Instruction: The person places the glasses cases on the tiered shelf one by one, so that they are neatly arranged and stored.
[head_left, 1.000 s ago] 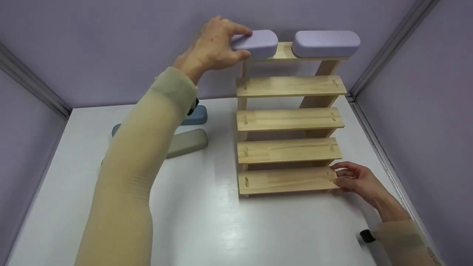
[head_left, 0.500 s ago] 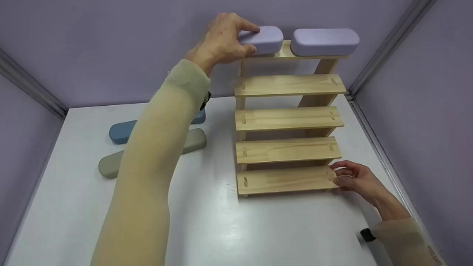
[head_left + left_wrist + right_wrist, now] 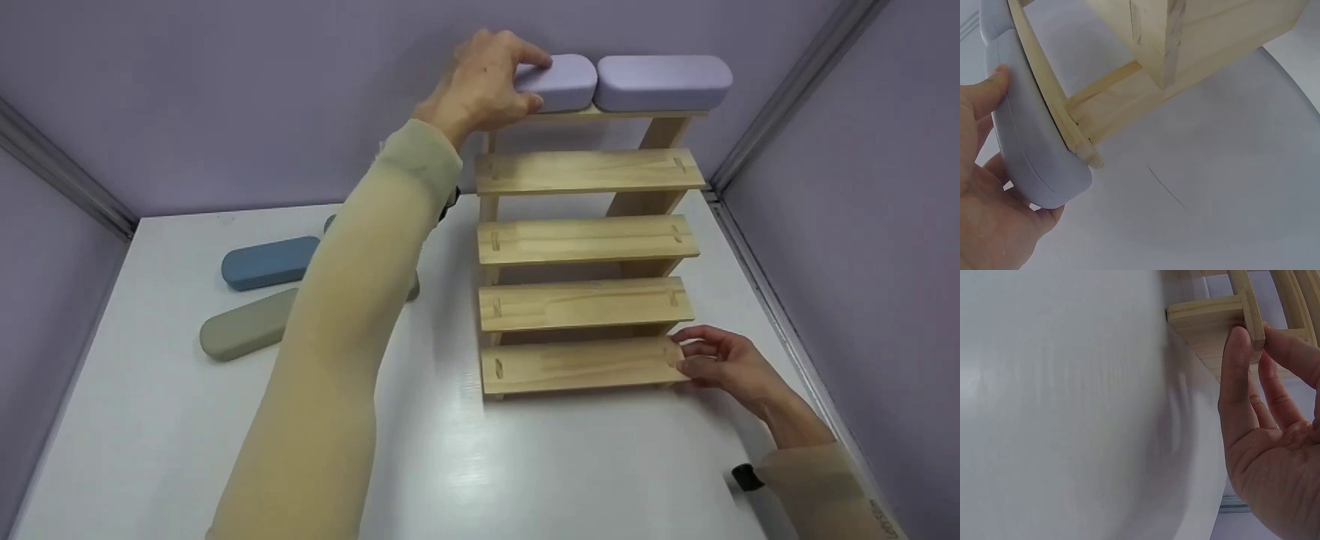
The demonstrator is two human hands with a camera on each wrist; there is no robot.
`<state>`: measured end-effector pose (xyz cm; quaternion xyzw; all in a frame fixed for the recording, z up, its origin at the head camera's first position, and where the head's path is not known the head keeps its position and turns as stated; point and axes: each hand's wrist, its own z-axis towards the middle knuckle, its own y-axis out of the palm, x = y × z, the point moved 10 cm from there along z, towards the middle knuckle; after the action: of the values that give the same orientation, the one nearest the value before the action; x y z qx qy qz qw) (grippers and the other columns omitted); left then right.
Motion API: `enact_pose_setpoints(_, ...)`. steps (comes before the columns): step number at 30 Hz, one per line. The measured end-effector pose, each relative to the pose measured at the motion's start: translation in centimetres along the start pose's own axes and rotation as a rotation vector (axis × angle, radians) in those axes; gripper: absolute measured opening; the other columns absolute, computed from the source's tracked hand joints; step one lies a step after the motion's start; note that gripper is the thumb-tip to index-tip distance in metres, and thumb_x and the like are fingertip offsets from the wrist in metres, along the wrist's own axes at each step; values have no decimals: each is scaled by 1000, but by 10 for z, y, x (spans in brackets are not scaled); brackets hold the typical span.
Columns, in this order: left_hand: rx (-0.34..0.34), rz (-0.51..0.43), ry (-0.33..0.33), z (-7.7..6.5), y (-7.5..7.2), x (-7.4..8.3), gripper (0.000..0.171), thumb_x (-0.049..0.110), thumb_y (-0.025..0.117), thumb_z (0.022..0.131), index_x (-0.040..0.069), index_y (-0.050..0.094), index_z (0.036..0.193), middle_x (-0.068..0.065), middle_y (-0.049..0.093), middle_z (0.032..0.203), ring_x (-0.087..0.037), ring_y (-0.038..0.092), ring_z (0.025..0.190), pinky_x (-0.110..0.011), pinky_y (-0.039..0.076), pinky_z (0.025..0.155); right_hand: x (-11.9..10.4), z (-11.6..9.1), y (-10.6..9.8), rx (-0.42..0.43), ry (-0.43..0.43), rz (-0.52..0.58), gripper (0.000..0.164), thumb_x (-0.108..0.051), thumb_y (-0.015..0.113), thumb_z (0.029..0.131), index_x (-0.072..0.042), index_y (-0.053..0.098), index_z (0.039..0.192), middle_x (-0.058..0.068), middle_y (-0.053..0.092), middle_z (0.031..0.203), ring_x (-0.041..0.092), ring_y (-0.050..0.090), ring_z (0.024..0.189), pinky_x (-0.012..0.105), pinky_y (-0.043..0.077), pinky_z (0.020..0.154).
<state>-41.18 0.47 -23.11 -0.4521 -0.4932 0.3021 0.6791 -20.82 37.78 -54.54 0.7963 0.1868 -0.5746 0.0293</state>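
Left hand [image 3: 487,82] grips the left end of a lilac glasses case [image 3: 559,81], fingers over the top and thumb underneath, on the top step of the wooden tiered rack [image 3: 589,240]. Left wrist view: thumb [image 3: 991,90] lies along the case's side, palm cups its rounded end, and the case sits on the plank edge. Its far end, away from the hand, touches a second lilac glasses case [image 3: 664,81] on the same step.

Right hand [image 3: 724,364] pinches the right end of the rack's bottom step, thumb [image 3: 1237,371] on one face and fingers curled round the other, heel near the counter [image 3: 562,465].

Behind the left forearm, well below the hand: a blue glasses case [image 3: 266,262] and a grey-green glasses case [image 3: 244,334] lie flat on the counter, close together, partly hidden by the sleeve [image 3: 352,315].
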Motion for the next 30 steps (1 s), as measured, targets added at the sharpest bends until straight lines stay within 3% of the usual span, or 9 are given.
enact_pose_setpoints(10,10,30,-2,-4,4,2,54,35,72,111,35,60,164,8,65,164,-16,56,143,-32,43,125,1,-1,-1,9,17,-50,40,-3,77,103,-8,67,141,-10,79,108,9,78,95,33,70,83)
enact_pose_setpoints(19,40,80,81,-9,-2,-6,61,32,78,106,31,59,164,9,53,175,-22,49,154,-37,33,134,-2,2,1,-9,-4,-13,40,-1,75,103,-7,67,141,-8,79,110,10,78,96,34,71,84)
enact_pose_setpoints(23,49,62,132,-23,-7,-9,61,29,78,106,30,60,164,2,48,179,-26,45,163,-42,28,140,-2,4,3,-14,-9,-9,41,0,75,103,-6,67,142,-7,80,110,11,79,96,35,71,84)
enact_pose_setpoints(30,78,-19,268,-66,-22,-8,54,21,77,106,22,65,159,-7,53,176,-30,46,164,-42,31,141,-1,7,1,-4,-8,-11,41,0,76,103,-7,66,143,-8,80,110,10,79,96,34,71,83)
